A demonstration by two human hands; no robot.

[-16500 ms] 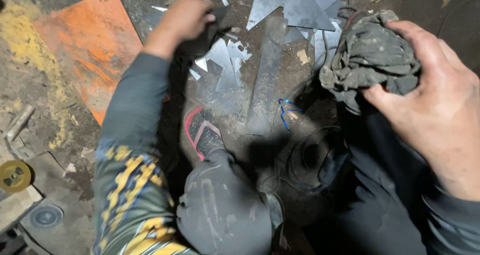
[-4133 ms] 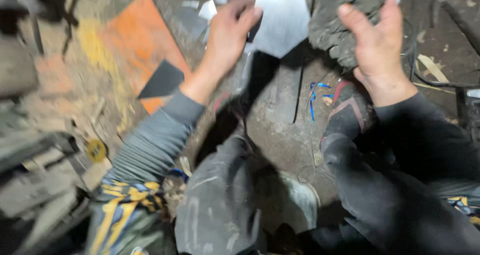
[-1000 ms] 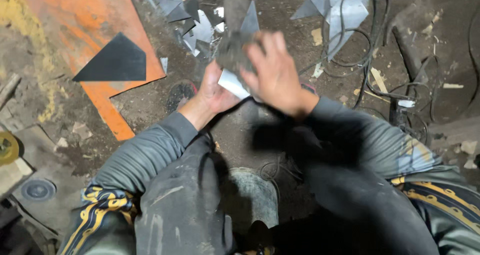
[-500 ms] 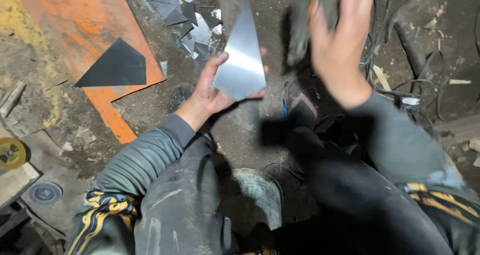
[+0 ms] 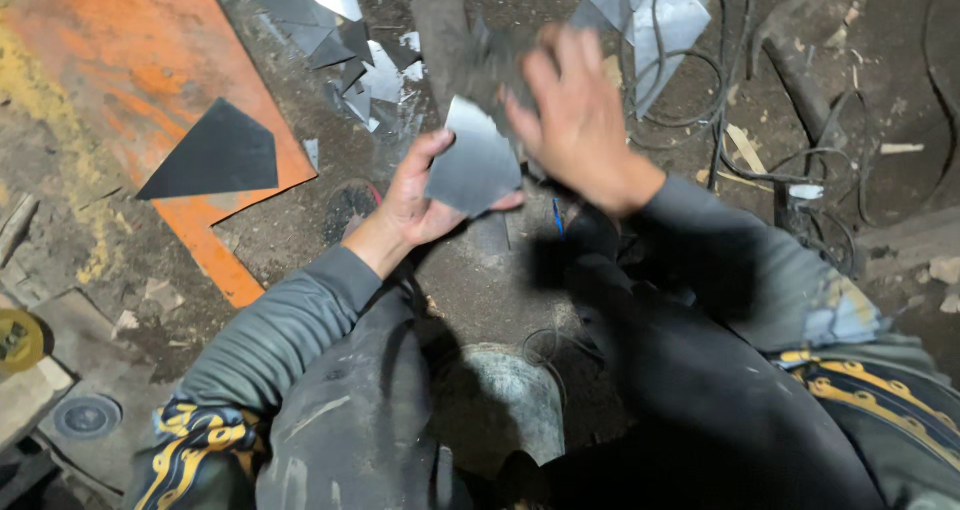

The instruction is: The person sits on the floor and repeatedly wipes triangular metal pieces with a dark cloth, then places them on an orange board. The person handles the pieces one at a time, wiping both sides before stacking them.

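My left hand point(image 5: 410, 195) holds a flat grey metal piece point(image 5: 472, 165) by its lower edge, thumb on its front. My right hand point(image 5: 575, 120) is blurred just above and to the right of the piece, gripping a dark grey rag point(image 5: 495, 65) that lies against the metal's upper edge. Both hands are out in front of my knees, over a dirty floor.
An orange sheet point(image 5: 150, 90) with a dark triangular piece point(image 5: 215, 155) on it lies at the left. Several cut metal scraps point(image 5: 350, 40) lie beyond my hands. Cables point(image 5: 730, 100) run at the upper right. A yellow disc point(image 5: 18, 338) sits at the left edge.
My right hand with the rag has come back down from above onto the top of the metal piece. The left hand has kept the piece in nearly the same place.
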